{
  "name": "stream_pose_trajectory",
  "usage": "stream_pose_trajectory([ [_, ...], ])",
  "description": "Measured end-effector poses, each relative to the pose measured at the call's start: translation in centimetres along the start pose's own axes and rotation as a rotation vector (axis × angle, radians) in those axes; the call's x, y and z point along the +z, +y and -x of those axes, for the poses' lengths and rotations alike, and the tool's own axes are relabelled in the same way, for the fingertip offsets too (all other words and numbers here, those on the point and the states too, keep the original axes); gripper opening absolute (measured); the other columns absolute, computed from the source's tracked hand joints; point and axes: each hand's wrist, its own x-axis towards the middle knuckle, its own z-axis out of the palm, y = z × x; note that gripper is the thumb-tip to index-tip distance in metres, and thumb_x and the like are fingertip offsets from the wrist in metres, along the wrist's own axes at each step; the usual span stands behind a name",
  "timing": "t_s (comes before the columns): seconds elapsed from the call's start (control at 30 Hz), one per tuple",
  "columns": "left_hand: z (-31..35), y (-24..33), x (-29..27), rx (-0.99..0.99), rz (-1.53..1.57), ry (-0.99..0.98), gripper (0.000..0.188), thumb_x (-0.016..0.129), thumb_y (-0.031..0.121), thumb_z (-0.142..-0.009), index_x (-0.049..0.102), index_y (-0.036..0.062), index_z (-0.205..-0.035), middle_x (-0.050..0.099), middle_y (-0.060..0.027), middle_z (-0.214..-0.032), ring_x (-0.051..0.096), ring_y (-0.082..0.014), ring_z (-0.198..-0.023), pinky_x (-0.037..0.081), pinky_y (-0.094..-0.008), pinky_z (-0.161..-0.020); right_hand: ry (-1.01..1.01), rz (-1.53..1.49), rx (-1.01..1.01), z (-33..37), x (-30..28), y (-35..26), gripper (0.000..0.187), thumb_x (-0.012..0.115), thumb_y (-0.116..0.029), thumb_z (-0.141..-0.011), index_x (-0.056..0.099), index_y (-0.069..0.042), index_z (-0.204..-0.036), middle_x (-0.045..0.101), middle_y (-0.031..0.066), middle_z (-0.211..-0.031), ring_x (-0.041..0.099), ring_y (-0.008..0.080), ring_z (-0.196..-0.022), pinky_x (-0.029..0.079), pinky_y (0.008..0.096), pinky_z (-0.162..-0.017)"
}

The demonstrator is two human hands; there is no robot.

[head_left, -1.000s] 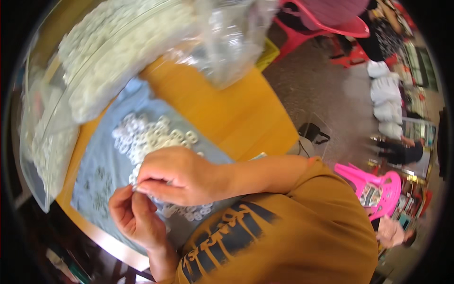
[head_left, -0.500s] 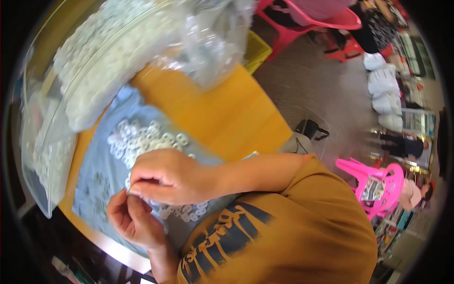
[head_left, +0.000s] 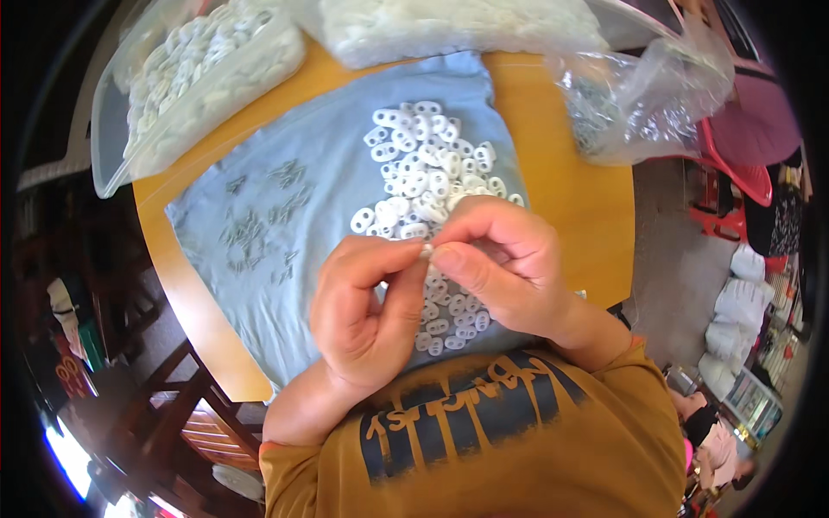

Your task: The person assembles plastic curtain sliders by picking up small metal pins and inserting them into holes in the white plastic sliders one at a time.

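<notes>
Fingertip to fingertip, my left hand [head_left: 358,306] and my right hand [head_left: 514,268] are both closed in a pinch on a small white piece [head_left: 427,249]. The fingers cover most of it, so its full shape is hidden. Beyond and beneath my hands lies a pile of white oval plastic pieces with two holes [head_left: 436,177], spread on a blue cloth [head_left: 319,164]. More of these pieces show between my wrists. To the left on the cloth are many small, thin grey metal parts [head_left: 246,237], too small to make out exactly.
A clear plastic tub [head_left: 117,160] of white pieces stands at the far left of the wooden table [head_left: 574,224]. Another large clear container [head_left: 466,26] of white pieces sits at the back. A clear plastic bag [head_left: 639,104] with small grey parts lies at the far right.
The view has swung, so the table now faces me squarely. Both hands remain pinched together; my right hand no longer covers the left fingertips, and the white piece shows between them.
</notes>
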Motion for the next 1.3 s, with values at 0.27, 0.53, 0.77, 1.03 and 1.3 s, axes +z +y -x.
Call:
stream_pose_trajectory([
  [0.27,-1.0,0.3,-0.5,-0.141,0.032,-0.059,0.014,0.061,-0.006,-0.08,0.061,0.0007,-0.092,0.06,-0.0056,-0.078,0.057,-0.0128,-0.066,0.046,-0.0244,-0.058,0.06,-0.022,0.08,0.3,0.7,-0.4,0.016,0.061,-0.006,-0.086,0.057,0.002,-0.1,0.054,0.0014,-0.083,0.047,0.0054,-0.075,0.039,0.0185,-0.067],
  [0.53,-3.3,0.8,-3.6,-0.251,0.534,0.26,0.018,0.057,0.002,-0.086,0.055,0.0,-0.104,0.062,-0.0087,-0.083,0.044,-0.0053,-0.055,0.037,-0.0166,-0.053,0.019,0.517,0.003,-1.4,1.2,-3.1,0.016,0.063,-0.007,-0.083,0.059,-0.001,-0.096,0.055,0.0052,-0.083,0.052,0.0132,-0.075,0.042,0.0252,-0.069],
  [0.77,-3.6,0.4,-4.0,-0.21,0.609,0.242,0.022,0.058,0.004,-0.086,0.054,-0.0024,-0.106,0.06,-0.0076,-0.084,0.048,-0.0064,-0.06,0.039,-0.0182,-0.054,-0.125,1.347,-0.575,-7.4,0.4,-0.1,0.016,0.066,-0.004,-0.069,0.061,-0.004,-0.084,0.054,0.0076,-0.079,0.053,0.0287,-0.078,0.044,0.0376,-0.069],
  [1.03,-3.8,0.3,-4.2,-0.212,0.591,0.277,0.02,0.059,0.006,-0.086,0.055,-0.0017,-0.104,0.061,-0.0077,-0.084,0.047,-0.0059,-0.059,0.039,-0.0177,-0.054,-0.209,1.435,-0.606,-8.4,0.4,0.0,0.015,0.066,-0.004,-0.066,0.06,-0.006,-0.079,0.053,0.0056,-0.078,0.053,0.0258,-0.079,0.042,0.0367,-0.072],
  [1.3,-3.6,0.5,-4.0,-0.233,0.606,0.258,0.02,0.058,0.004,-0.086,0.054,-0.0017,-0.104,0.061,-0.0089,-0.084,0.047,-0.0058,-0.058,0.038,-0.018,-0.052,-0.218,1.315,-0.694,-8.2,0.4,0.6,0.019,0.066,-0.002,-0.065,0.054,-0.007,-0.078,0.057,0.0062,-0.081,0.055,0.0258,-0.081,0.041,0.0376,-0.075],
])
